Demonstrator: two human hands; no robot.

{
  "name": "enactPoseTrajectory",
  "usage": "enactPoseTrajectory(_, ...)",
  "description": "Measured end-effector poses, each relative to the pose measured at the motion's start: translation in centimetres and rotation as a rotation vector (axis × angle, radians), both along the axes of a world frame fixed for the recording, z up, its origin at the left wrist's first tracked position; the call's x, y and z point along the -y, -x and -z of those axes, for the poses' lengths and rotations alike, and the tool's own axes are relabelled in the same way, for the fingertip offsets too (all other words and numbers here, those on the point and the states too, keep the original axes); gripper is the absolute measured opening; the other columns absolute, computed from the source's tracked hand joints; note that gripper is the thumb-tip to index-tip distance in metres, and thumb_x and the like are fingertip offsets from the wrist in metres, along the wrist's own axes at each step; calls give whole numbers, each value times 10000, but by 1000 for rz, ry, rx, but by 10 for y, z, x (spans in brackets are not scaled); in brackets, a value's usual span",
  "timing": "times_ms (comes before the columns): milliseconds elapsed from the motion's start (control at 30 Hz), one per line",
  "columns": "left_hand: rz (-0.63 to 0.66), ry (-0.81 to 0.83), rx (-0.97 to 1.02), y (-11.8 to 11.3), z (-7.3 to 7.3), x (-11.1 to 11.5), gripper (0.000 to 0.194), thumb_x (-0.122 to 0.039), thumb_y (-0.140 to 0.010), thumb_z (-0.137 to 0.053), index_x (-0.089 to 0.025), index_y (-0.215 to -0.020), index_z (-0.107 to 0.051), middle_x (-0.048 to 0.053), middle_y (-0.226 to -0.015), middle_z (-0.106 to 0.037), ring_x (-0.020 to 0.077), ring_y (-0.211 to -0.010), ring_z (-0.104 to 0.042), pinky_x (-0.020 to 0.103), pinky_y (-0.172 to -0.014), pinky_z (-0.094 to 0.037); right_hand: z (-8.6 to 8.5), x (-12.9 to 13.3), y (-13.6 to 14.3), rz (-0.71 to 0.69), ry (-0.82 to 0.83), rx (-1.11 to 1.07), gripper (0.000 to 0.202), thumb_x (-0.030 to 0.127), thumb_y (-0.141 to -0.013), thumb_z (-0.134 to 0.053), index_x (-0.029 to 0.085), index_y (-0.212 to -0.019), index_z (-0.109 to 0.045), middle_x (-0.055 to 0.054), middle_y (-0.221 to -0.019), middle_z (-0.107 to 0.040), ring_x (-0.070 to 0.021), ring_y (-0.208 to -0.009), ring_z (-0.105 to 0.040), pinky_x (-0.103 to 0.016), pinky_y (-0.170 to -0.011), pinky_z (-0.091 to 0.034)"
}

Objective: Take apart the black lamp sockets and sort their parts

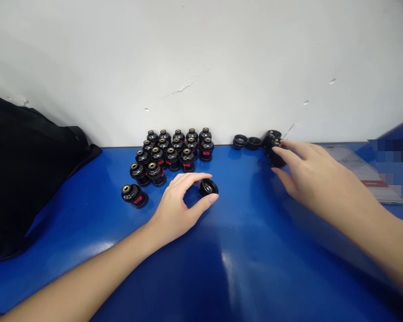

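Observation:
My left hand rests near the table's middle, thumb and fingers closed around a small black cup-shaped shell, its hollow side tilted up toward me. At the right, my right hand has its thumb and fingertips curled round a black piece with brass-coloured metal inside, which looks like a lamp socket part. The fingers cover some of it. Another such piece touches it from behind. Left of my left hand stand several assembled black lamp sockets with brass threaded tops and red marks. The nearest socket sits apart, tilted.
Two open black shells lie by the white wall. Black cloth covers the table's left side. A flat pale sheet or bag with a red stripe lies behind my right forearm on the blue tabletop.

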State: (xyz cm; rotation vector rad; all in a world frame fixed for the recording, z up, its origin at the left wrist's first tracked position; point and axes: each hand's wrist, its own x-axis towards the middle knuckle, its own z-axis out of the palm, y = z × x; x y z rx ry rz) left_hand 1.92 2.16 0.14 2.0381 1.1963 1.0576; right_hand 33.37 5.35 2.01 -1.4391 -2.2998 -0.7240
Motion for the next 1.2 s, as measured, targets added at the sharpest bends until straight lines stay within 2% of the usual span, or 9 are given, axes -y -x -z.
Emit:
enactPoseTrajectory(100, -6, -23, 0, 0, 0, -1, 332, -328, -970, -786, -263, -1290, -725, 47, -1255, -773, 244, -1191, -677, 434, -1089, -521, -8, 9, 20, -166, 5, -121, 371, 234, -1061, -542, 75, -1376, -657, -250, -1406, -680, -442, -1231, -697, -608, -1040, -610)
enactPoseTrajectory(200, 19, -33, 25, 1, 1, -2, 351, -318, -952, -815, -264, -1290, -738, 40, -1237, -788, 241, -1190, -679, 424, -1095, -519, -7, 22, 42, -430, 184, -259, 330, 185, -1068, -585, 192, -1394, -631, -163, -1397, -678, -302, -1215, -729, -452, -1045, -635)
enactPoseTrajectory(300, 81, -58, 57, 1, 2, -2, 383, -318, -929, -848, -270, -1296, -748, 35, -1218, -799, 233, -1189, -683, 409, -1099, -524, 2, 32, 59, -632, 286, -356, 348, 159, -1058, -624, 215, -1401, -622, -147, -1367, -674, -246, -1196, -739, -359, -1007, -645)
enactPoseTrajectory(467, 131, -71, 67, 2, 3, -1, 407, -325, -912, -869, -264, -1294, -745, 32, -1204, -805, 221, -1168, -694, 395, -1096, -534, 9, 32, 68, -746, 312, -434, 230, 120, -1054, -626, 206, -1252, -705, -117, -1207, -749, -212, -1073, -769, -320, -919, -661)
enactPoseTrajectory(567, 100, -85, 35, 2, 3, 0, 442, -331, -950, -826, -251, -1364, -694, 44, -1275, -779, 224, -1202, -681, 409, -1104, -533, 3, 28, 63, -733, 285, -406, 207, 128, -1058, -620, 197, -1225, -721, -113, -1172, -777, -216, -1043, -780, -331, -912, -665)
enactPoseTrajectory(667, 37, -101, -10, 2, 2, 1, 352, -327, -1019, -727, -235, -1355, -680, 55, -1325, -753, 224, -1238, -663, 421, -1121, -521, -7, 17, 54, -631, 216, -357, 196, 144, -1062, -602, 184, -1180, -754, -128, -1167, -794, -243, -1021, -793, -368, -908, -668)
enactPoseTrajectory(867, -16, -111, -39, 1, 3, 0, 261, -293, -1053, -652, -233, -1304, -686, 56, -1325, -738, 220, -1283, -643, 418, -1149, -497, -27, -42, 29, -389, 64, -308, 252, 199, -1059, -572, 199, -1136, -811, -134, -1194, -818, -319, -1041, -798, -475, -946, -646)
enactPoseTrajectory(1033, -13, -97, -35, 1, 3, -1, 248, -297, -1057, -640, -242, -1295, -683, 62, -1316, -729, 226, -1269, -645, 432, -1133, -506, -23, -85, 13, -248, 79, -236, 270, 212, -1036, -580, 136, -1075, -836, -189, -1130, -820, -354, -969, -796, -489, -857, -645)
enactPoseTrajectory(1200, -15, -88, -33, 2, 4, -1, 248, -305, -1055, -643, -254, -1295, -684, 75, -1323, -720, 242, -1272, -648, 464, -1136, -508, -15, -92, 11, -199, 113, -232, 277, 221, -1029, -578, 144, -1081, -839, -179, -1144, -818, -338, -967, -787, -470, -857, -634)
